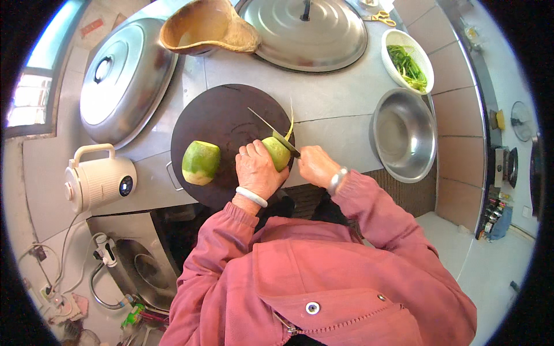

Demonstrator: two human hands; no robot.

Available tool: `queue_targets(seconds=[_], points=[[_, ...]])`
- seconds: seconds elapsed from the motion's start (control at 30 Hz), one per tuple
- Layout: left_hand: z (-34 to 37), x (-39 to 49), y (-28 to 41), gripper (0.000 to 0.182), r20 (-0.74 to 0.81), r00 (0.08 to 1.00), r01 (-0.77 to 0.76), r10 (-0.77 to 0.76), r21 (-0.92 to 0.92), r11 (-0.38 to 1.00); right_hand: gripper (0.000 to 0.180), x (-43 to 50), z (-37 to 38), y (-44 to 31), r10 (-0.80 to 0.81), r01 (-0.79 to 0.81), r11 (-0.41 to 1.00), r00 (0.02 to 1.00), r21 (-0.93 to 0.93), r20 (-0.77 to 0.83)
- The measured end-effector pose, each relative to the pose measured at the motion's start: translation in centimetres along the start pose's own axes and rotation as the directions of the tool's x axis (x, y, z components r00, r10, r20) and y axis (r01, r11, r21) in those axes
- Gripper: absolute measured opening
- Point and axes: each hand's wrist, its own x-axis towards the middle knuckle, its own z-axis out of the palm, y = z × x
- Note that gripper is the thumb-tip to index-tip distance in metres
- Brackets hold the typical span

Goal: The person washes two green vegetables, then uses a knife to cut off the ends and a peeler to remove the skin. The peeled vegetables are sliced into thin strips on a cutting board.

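On a round dark cutting board (233, 112), my left hand (259, 168) grips a green radish piece (278, 155) near the board's right edge. My right hand (318, 165) is closed around the handle of a kitchen knife (277, 134). The blade lies across the far end of that radish piece, and its tip points away to the upper left. A thin pale root (291, 119) sticks out beyond the blade. Another green radish piece (201, 163), with a cut top, rests on the left part of the board. How deep the blade sits cannot be told.
A steel bowl (404, 136) and a white basket (385, 65) of green stalks stand at the right. Beyond the board are a large metal lid (307, 47) and a gourd ladle (242, 36). Another domed lid (125, 82) and a cream electric kettle (101, 181) are at the left.
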Motion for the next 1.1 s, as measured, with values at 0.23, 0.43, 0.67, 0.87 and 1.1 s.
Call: queue_targets(seconds=[0.23,0.43,0.67,0.87,1.1], points=[[-0.4,-0.2,-1.8,0.073,0.024,0.992,0.129,-0.127,-0.254,0.958,0.023,1.4,-0.9,-0.7,0.052,-0.053,0.998,0.999,0.035,0.01],[-1.9,-1.1,-2.3,0.09,0.317,0.817,0.568,-0.481,-0.589,0.575,0.034,-2.2,-2.7,0.1,0.15,-0.143,0.876,0.988,0.461,0.021],[-4.5,1.2,-1.5,0.089,0.126,0.916,-0.395,0.381,0.112,0.912,0.034,-1.8,-1.2,1.9,0.111,-0.127,0.88,0.992,0.458,0.062],[-3.4,3.0,-0.7,0.083,0.255,0.957,-0.168,0.141,0.089,0.982,0.032,-2.3,-2.1,3.1,0.127,-0.108,0.825,0.992,0.555,0.005],[-0.8,2.6,0.0,0.083,0.011,1.0,-0.003,0.004,-0.075,0.997,0.032,-2.5,-1.9,3.1,-0.016,0.093,0.91,0.982,0.405,-0.189]])
